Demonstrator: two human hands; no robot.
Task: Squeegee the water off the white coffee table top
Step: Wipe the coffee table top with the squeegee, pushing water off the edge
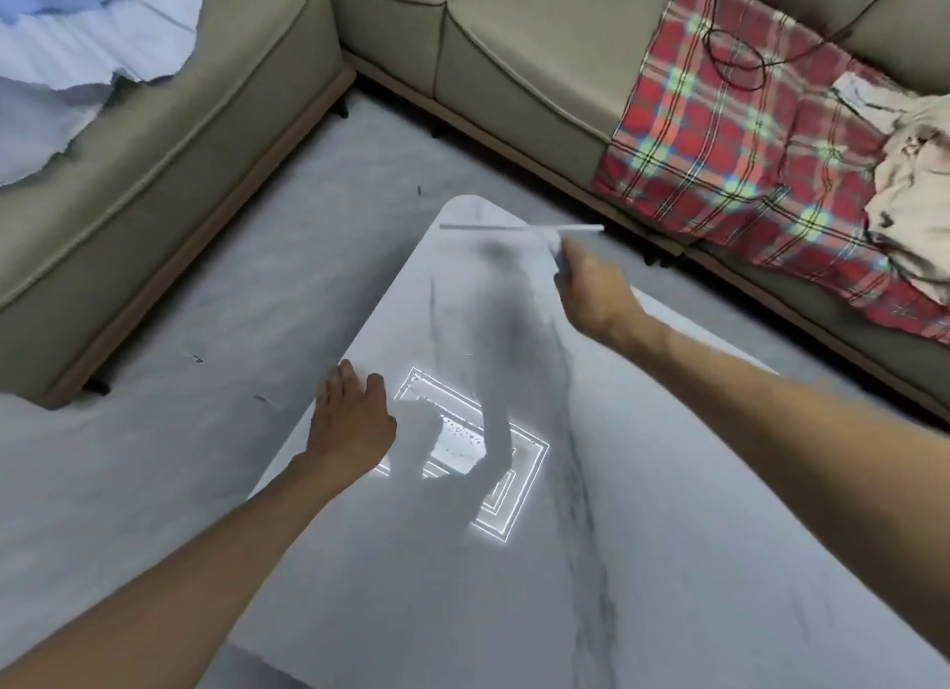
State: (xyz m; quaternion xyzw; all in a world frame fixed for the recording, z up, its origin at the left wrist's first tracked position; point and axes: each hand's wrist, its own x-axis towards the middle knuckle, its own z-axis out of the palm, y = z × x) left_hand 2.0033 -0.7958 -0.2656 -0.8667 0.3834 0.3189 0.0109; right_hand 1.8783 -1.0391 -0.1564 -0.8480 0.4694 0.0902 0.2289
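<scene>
The white coffee table top (411,575) with grey marbling fills the lower middle of the head view and narrows to a rounded far corner. My right hand (591,297) grips the handle of a white squeegee (519,227), whose thin blade lies across that far corner, blurred by motion. My left hand (352,421) rests flat near the table's left edge, fingers spread, holding nothing. A ceiling light reflects brightly on the glossy top, with small water droplets (460,434) showing in the glare.
A beige corner sofa (514,45) wraps around the far and left sides. A red plaid blanket (730,138), a black cable (730,45) and crumpled beige cloth (915,194) lie on its right seat. Pale blue fabric (77,45) covers its left end. Grey floor (257,277) surrounds the table.
</scene>
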